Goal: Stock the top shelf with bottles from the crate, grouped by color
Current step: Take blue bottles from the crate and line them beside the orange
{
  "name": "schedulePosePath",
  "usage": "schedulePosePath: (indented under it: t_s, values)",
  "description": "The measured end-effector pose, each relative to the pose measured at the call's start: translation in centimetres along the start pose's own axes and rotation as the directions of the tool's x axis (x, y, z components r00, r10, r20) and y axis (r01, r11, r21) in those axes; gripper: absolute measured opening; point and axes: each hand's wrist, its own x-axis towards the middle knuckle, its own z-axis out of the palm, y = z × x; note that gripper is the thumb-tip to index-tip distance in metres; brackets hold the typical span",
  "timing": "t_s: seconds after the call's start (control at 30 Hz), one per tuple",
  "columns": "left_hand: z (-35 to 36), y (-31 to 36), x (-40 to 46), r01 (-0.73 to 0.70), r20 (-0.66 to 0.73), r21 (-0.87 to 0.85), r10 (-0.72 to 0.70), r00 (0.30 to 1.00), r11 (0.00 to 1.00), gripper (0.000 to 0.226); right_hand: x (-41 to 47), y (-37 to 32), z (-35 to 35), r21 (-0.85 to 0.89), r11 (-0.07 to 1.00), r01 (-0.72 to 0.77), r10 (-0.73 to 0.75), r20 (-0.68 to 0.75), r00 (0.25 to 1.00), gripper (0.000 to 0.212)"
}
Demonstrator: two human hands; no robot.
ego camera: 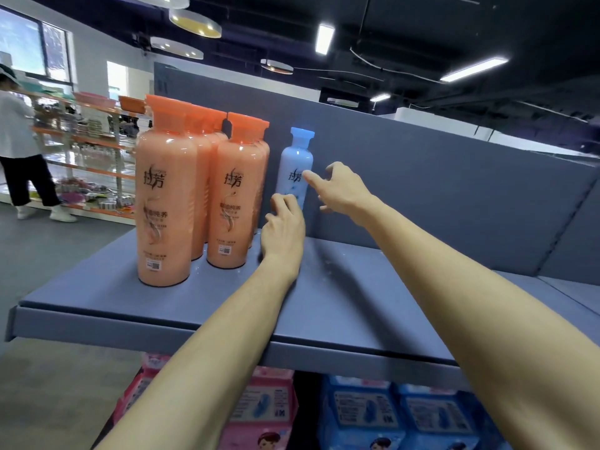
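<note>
A pale blue bottle (297, 164) with a blue cap stands upright at the back of the grey top shelf (341, 306), against the back panel. My left hand (284, 225) is at its lower part, fingers curled against it. My right hand (341, 186) reaches in from the right, its thumb touching the bottle's label side and its fingers spread. Several orange bottles (165, 203) with orange caps stand grouped in two rows on the shelf's left part, just left of the blue one. The crate is out of view.
The shelf's right part is bare up to the grey back panel (454, 196). Pink packs (259, 414) and blue packs (399, 417) fill the shelf below. A person in a white top (19, 141) stands far left by other store shelving.
</note>
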Motion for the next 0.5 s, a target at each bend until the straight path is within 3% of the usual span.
schedulePosePath:
  t_s: [0.13,0.2,0.27,0.5]
  values:
    - [-1.8,-0.3,-1.0,0.057,0.049,0.006,-0.057,0.997,0.998,0.047,-3.5,-0.4,-3.5,-0.082,0.996,0.022,-0.021,0.011,1.000,0.062]
    - [-3.2,-0.4,-1.7,0.028,0.144,-0.092,-0.014,0.989,0.995,0.047,-5.1,-0.6,-4.9,-0.096,0.995,0.025,-0.024,0.011,1.000,0.060]
    - [-5.1,-0.7,-2.0,-0.039,0.116,-0.175,0.060,0.991,0.984,0.048,-6.6,-0.9,-5.7,-0.094,0.995,0.026,-0.024,0.022,0.999,0.058]
    - [-13.3,-2.0,-4.4,-0.195,0.054,-0.096,0.201,0.978,0.976,0.041,-10.7,-2.2,-7.3,-0.071,0.995,0.071,-0.071,0.012,0.997,0.062]
